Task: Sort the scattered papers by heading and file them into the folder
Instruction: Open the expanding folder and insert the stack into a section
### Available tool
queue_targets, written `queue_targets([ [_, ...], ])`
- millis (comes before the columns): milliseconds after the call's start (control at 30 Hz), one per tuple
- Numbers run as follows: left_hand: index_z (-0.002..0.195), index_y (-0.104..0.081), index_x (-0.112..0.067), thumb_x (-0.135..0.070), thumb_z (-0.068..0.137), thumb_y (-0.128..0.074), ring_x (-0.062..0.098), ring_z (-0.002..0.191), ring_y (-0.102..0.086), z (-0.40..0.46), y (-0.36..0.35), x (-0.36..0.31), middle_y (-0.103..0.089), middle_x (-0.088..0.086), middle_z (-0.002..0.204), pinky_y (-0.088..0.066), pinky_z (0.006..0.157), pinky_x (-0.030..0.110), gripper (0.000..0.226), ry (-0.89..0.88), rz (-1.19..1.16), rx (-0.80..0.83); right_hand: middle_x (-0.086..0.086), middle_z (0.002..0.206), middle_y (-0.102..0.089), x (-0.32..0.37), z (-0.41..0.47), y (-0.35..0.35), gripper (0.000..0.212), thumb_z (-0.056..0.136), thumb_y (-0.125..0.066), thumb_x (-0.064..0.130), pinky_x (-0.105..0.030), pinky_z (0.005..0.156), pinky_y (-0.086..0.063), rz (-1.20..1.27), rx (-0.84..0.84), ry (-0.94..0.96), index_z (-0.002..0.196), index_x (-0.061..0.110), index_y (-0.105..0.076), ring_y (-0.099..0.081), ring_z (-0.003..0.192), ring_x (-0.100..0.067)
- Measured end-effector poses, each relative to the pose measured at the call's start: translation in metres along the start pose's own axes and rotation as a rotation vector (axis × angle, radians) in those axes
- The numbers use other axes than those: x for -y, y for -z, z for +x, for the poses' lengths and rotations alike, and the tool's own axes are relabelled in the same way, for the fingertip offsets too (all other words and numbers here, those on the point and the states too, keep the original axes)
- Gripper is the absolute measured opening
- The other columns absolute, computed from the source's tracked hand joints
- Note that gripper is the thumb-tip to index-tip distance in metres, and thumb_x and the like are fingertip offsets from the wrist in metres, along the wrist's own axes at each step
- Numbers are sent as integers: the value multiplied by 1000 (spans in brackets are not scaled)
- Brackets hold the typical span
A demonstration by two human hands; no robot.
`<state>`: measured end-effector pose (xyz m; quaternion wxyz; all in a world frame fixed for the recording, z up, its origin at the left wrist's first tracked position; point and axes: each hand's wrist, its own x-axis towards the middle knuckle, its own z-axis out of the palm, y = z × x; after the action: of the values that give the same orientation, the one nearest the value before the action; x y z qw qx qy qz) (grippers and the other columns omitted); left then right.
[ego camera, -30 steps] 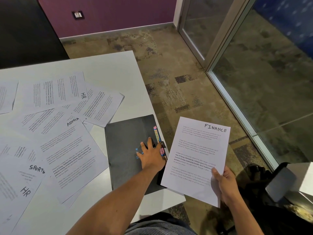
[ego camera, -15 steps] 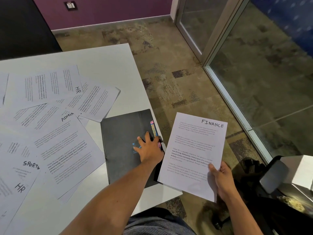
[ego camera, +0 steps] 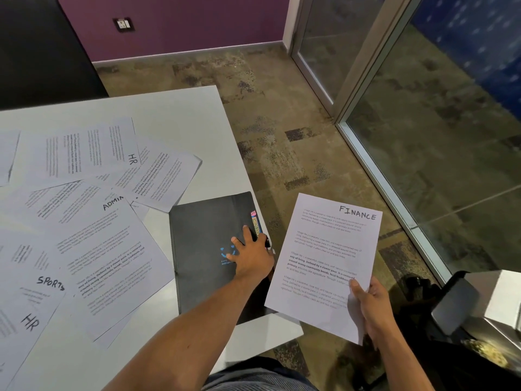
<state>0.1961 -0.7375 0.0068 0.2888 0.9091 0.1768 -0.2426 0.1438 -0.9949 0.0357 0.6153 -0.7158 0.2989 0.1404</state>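
The right hand (ego camera: 372, 306) is pinching the FINANCE sheet (ego camera: 324, 263) off the surface's (ego camera: 174, 117) edge, while the left hand (ego camera: 251, 255), fingers spread, is resting on the closed black folder (ego camera: 203, 249) near its coloured tabs (ego camera: 256, 224); lifting the cover at the matching tab should be coming first

dim, even indoor light; the white table (ego camera: 174, 114) is brightest. soft reflections sheen the glass wall (ego camera: 439, 142). wide-angle bending at the edges; small print blurs.

Purple wall (ego camera: 197, 21) behind; mottled carpet (ego camera: 282, 131); glass partition (ego camera: 437, 122) right; white table (ego camera: 174, 114).
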Motion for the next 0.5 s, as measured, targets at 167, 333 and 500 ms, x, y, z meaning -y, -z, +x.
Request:
queue_targets([
  [167, 150, -28, -19, -7, 97, -49, 50, 140, -23, -8, 14, -1, 13, 18, 161, -37, 110, 52, 58, -44, -14, 24, 1, 122, -69, 9, -1, 0, 25, 99, -54, 7, -57, 106, -42, 25, -18, -3, 122, 16, -58, -61, 118, -26],
  [333, 143, -37, -14, -4, 95, -55, 35, 126, -52, -29, 47, -1, 5, 16, 162, -47, 100, 38, 53, -126, -38, -57, -4, 120, -68, 28, -1, -3, 26, 98, -54, 4, -52, 96, -48, 65, -27, 34, 121, 14, -56, -62, 113, -28],
  [500, 136, -48, -12, -4, 95, -54, 27, 105, -65, -59, 86, 15, -5, 11, 163, -51, 83, 22, 42, -63, -214, -224, 0, 121, -69, 55, -5, -8, 25, 100, -54, 13, -56, 100, -47, 31, -3, 117, 124, 18, -58, -63, 114, -28],
])
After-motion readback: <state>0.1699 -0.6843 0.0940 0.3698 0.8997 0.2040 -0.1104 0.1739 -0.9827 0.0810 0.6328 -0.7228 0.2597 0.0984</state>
